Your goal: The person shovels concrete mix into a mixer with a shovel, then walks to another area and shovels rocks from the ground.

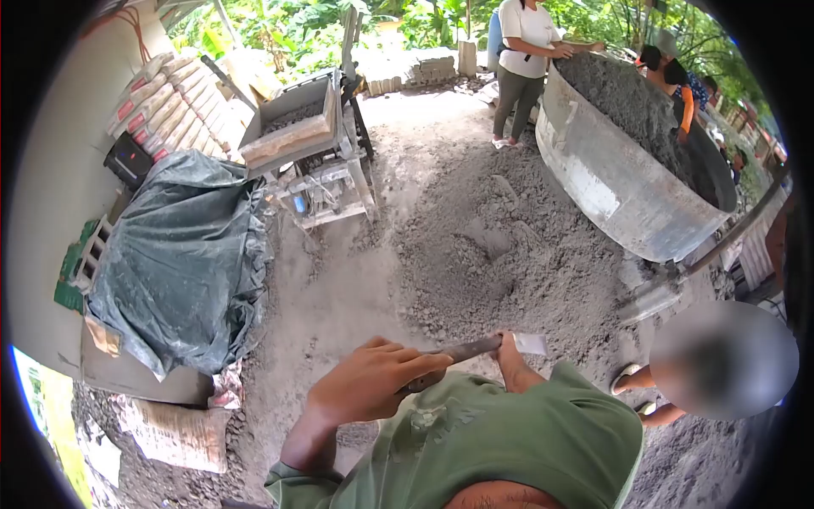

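Observation:
Across the front of my green shirt lies a shovel (471,349) with a dark, worn handle; only a small pale flat metal part shows past my right hand, and its full blade is not visible. My left hand (366,383) is closed round the near end of the handle, thumb along it. Farther along, my right hand (510,355) grips the shaft close to the metal part, its fingers mostly hidden. Beyond the shovel spreads a loose grey heap of sand or cement mix (496,254), apart from both hands.
A large round metal pan (593,191) of grey mix stands at the right, with people around it. Left are a dark tarpaulin-covered pile (178,254), stacked sacks (174,106) and a machine with a hopper (292,127). A person's feet (632,382) are close at my right.

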A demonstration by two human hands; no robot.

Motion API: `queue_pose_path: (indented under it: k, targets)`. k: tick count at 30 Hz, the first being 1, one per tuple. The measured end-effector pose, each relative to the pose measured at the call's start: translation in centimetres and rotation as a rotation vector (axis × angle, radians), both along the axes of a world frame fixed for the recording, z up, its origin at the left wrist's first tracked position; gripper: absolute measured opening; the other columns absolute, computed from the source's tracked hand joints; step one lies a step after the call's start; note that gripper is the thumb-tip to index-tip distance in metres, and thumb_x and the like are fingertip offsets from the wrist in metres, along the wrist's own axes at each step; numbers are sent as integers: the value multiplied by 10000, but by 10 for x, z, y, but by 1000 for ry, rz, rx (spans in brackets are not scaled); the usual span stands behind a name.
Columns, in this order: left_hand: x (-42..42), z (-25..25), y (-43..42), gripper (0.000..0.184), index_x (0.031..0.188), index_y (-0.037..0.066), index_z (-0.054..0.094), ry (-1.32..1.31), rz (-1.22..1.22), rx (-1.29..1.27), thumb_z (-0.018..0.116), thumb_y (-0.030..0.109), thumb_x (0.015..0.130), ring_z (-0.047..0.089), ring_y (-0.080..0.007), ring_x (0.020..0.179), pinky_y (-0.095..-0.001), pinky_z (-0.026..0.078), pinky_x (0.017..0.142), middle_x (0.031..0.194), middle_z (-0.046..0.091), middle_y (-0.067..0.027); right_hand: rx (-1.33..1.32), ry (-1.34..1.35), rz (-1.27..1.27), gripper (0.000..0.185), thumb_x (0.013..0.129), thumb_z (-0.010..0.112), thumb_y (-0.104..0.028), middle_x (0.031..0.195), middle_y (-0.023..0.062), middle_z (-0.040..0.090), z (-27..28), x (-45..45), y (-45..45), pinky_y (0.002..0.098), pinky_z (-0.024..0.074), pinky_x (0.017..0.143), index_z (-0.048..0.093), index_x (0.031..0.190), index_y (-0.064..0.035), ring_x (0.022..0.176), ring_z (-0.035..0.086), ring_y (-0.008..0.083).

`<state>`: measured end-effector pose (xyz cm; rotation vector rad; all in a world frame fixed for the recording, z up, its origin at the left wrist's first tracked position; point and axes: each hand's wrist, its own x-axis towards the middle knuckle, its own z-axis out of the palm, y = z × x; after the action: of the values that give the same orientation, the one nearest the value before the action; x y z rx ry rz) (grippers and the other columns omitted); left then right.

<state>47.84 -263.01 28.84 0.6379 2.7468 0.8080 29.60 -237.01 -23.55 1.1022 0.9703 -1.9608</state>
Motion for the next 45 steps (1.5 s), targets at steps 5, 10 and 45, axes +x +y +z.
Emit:
queue_pose_path:
  k: [5,10,45]
  targets:
    - [-84,-20,-69,520,1090,180,568,214,-125,-58,571,-47,622,536,-181,899,-336,316,925,934,614,6,7,42,-703,60,689,473,-116,641,74,494,13,15,-14,368,476,526,447,711,-67,569,500,240]
    - [-145,-43,-101,456,1006,163,588,294,-316,192,553,-75,619,528,-152,935,-389,240,1010,842,562,26,45,30,-681,67,676,498,-112,671,68,523,53,1,-60,389,480,542,464,714,-69,626,541,238]
    - [-376,-185,-361,35,691,141,574,310,-642,9,561,116,670,531,-170,852,-449,225,1011,757,553,6,196,137,-506,330,803,588,-413,707,80,604,138,-198,-406,367,479,653,562,784,-84,696,583,220]
